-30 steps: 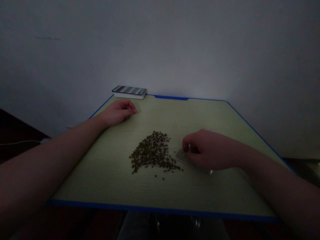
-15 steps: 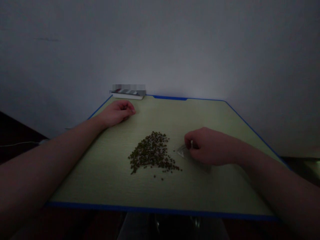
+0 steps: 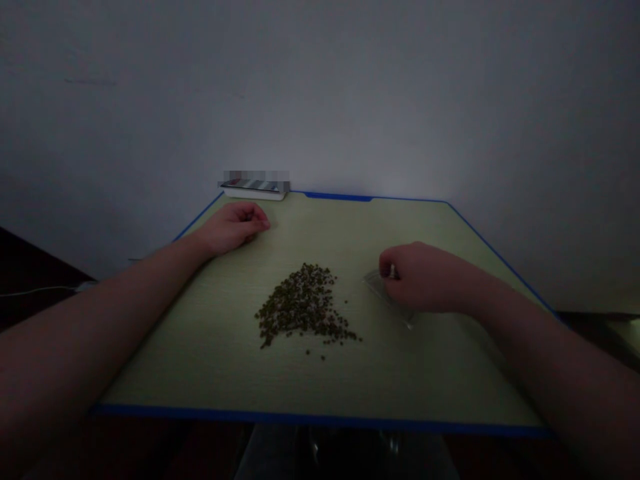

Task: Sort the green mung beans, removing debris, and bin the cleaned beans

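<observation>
Grains (image 3: 300,305) lie at lower centre; mid-left, the left hand (image 3: 234,228) curls fingertips together; centre-right, the right hand (image 3: 420,277) pinches clear plastic (image 3: 377,285).

Tabletop (image 3: 200,373): matt, faintly wood-grained finish is being shown.
Edging (image 3: 337,197): smooth, plastic-looking blue trim is being seen.
Clear piece (image 3: 376,284): glossy, plastic-looking glints are being given off.
Seeds (image 3: 300,300): dull, grainy texture is being presented.

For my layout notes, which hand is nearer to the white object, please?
Left: the left hand is just in front of the white object; the right hand is farther away, to its right.
</observation>
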`<state>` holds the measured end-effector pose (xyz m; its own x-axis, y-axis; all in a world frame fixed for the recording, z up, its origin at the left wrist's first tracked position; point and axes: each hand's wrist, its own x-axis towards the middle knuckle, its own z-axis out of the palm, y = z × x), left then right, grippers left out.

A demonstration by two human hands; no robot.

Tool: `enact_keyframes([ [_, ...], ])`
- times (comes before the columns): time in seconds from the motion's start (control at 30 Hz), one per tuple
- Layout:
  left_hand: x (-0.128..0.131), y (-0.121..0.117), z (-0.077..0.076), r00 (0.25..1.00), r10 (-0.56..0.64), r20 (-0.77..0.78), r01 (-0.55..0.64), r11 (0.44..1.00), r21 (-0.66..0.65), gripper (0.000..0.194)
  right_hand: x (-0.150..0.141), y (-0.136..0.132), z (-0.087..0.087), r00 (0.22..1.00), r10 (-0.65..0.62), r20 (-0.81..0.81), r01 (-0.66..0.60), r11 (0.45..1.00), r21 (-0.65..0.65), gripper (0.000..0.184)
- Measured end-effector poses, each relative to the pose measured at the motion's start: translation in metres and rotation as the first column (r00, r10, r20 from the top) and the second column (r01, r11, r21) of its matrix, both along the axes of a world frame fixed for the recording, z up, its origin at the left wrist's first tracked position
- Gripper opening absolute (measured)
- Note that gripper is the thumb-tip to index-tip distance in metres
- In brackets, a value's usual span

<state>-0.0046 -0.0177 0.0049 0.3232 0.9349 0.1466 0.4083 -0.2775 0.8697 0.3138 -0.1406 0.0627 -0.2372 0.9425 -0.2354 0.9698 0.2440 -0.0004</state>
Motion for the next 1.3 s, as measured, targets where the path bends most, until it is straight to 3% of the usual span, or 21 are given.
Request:
enact_keyframes([
  [0.1, 0.0, -0.001, 0.001, 1.0, -0.004, -0.01, 0.004, 1.0, -0.001, 0.011, 0.011, 0.007, 0.005, 0.997, -0.038, 0.074, 0.039, 0.999, -0.008, 0.024],
  [0.33, -0.001, 0.003, -0.003, 1.0, 0.01, -0.013, -0.01, 1.0, -0.001, 0.01, 0.001, 0.005, -0.006, 0.982, 0.143, -0.123, -0.141, 0.99, 0.02, 0.032],
  [0.5, 0.0, 0.002, -0.002, 1.0, -0.001, -0.003, 0.002, 1.0, 0.016, 0.01, -0.004, -0.004, -0.003, 0.994, 0.108, 0.015, -0.109, 0.991, 0.084, 0.023],
  [0.6, 0.001, 0.0, 0.0, 1.0, 0.0, -0.018, 0.0, 1.0, 0.012, 0.01, -0.004, -0.007, -0.001, 0.994, 0.093, 0.051, -0.096, 0.994, 0.047, 0.018],
  [0.77, 0.0, 0.002, -0.001, 1.0, 0.012, -0.023, -0.012, 1.0, -0.01, 0.011, -0.015, -0.01, -0.007, 0.982, 0.165, -0.092, -0.163, 0.986, 0.026, 0.021],
  [0.9, 0.0, 0.001, -0.001, 0.999, 0.035, -0.026, -0.035, 0.999, -0.025, 0.01, -0.021, -0.009, -0.012, 0.988, 0.108, -0.108, -0.101, 0.992, 0.074, 0.034],
  [1.13, 0.001, -0.001, 0.001, 0.999, 0.014, -0.034, -0.014, 1.0, -0.002, 0.012, 0.01, 0.008, 0.002, 0.992, -0.053, 0.111, 0.049, 0.998, 0.036, 0.035],
  [1.3, 0.0, 0.0, 0.001, 0.999, 0.023, -0.047, -0.024, 1.0, -0.005, 0.013, 0.006, 0.01, -0.007, 0.987, 0.123, -0.101, -0.12, 0.992, 0.041, 0.041],
])
